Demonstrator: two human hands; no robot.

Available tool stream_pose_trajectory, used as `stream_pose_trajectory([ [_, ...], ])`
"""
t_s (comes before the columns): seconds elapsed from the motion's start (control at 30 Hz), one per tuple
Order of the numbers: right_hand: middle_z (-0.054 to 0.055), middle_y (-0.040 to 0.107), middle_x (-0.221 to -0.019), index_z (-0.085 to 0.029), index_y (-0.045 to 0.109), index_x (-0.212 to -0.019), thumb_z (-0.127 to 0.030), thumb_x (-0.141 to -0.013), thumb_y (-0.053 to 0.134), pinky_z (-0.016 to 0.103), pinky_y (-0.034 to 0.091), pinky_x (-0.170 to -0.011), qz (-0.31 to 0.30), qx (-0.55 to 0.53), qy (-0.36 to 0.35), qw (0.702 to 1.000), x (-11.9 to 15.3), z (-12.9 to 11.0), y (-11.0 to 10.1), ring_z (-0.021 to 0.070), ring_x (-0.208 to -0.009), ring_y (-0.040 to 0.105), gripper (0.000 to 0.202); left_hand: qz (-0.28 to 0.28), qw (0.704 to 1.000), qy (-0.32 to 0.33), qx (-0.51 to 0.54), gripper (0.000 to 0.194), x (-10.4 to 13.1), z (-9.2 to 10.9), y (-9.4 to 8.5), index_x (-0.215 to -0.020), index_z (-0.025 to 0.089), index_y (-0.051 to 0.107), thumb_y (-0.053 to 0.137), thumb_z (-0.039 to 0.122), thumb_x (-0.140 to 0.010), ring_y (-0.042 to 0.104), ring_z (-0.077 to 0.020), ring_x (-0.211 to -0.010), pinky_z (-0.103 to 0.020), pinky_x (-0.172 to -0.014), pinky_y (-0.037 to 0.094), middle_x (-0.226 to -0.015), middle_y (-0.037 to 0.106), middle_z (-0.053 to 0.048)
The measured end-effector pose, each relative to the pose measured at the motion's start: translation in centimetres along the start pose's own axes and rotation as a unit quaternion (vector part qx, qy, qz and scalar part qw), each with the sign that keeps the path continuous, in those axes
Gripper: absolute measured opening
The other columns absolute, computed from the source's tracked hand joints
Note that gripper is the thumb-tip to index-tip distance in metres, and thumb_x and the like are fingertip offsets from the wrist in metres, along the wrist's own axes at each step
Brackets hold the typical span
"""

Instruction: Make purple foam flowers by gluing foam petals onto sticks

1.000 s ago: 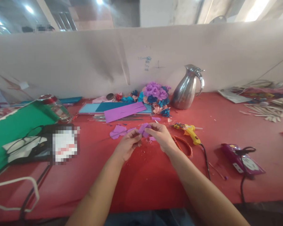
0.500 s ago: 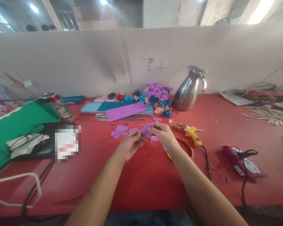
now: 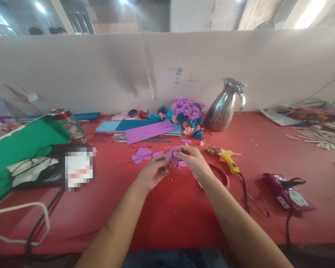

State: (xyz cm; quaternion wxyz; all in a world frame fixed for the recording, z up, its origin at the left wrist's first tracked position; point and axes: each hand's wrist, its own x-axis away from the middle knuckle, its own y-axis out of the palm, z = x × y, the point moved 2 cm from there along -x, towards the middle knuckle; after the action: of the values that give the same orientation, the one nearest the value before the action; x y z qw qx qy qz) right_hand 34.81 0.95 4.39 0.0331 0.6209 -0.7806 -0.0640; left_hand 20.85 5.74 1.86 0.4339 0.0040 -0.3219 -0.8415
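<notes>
A small purple paper flower (image 3: 173, 155) is between my two hands above the red table (image 3: 181, 219). My right hand (image 3: 194, 160) pinches its petals from the right. Closed on a thin wire stem at the flower's left side is my left hand (image 3: 155, 172); the wire sticks out leftward past the fingers. Cut purple petals (image 3: 141, 155) lie just left of the flower, and another purple piece (image 3: 182, 163) rests below it. A purple paper strip (image 3: 150, 131) lies behind, over blue sheets (image 3: 108, 127).
Behind stand a bunch of paper flowers (image 3: 187, 111) and a steel jug (image 3: 223, 106). On the right are a yellow glue gun (image 3: 229, 160), a red ring (image 3: 222, 173) and a purple power box (image 3: 289, 193). A glass jar (image 3: 71, 125) and green board (image 3: 30, 152) are left.
My left hand has shifted slightly right, closer to the flower. The flower has turned a little in my fingers, and my right hand is nearly unmoved.
</notes>
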Motion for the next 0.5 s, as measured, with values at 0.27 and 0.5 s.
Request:
stream_pose_trajectory([
  [0.27,0.001,0.064,-0.066,-0.019,0.064,-0.071,-0.039,-0.069,0.066,0.025,0.038,-0.05,0.013,0.021,0.001,1.0,-0.08,0.31,0.08,0.0116,-0.053,0.051,0.021,0.009,0.999,0.021,0.032,0.027,0.12,0.53,0.35,-0.074,0.012,0.065,0.085,0.022,-0.058,0.042,-0.0016,-0.043,-0.015,-0.042,0.035,-0.061,0.056,0.004],
  [0.5,0.0,0.064,-0.064,-0.018,0.063,-0.067,-0.038,-0.069,0.064,0.024,0.038,-0.051,0.023,0.026,0.004,0.999,-0.23,0.56,0.01,0.0116,-0.054,0.052,0.02,0.015,0.999,0.032,0.033,0.024,0.06,0.5,0.26,-0.077,0.013,0.064,0.082,0.021,-0.063,0.04,-0.0011,-0.042,-0.015,-0.042,0.034,-0.063,0.057,0.004],
])
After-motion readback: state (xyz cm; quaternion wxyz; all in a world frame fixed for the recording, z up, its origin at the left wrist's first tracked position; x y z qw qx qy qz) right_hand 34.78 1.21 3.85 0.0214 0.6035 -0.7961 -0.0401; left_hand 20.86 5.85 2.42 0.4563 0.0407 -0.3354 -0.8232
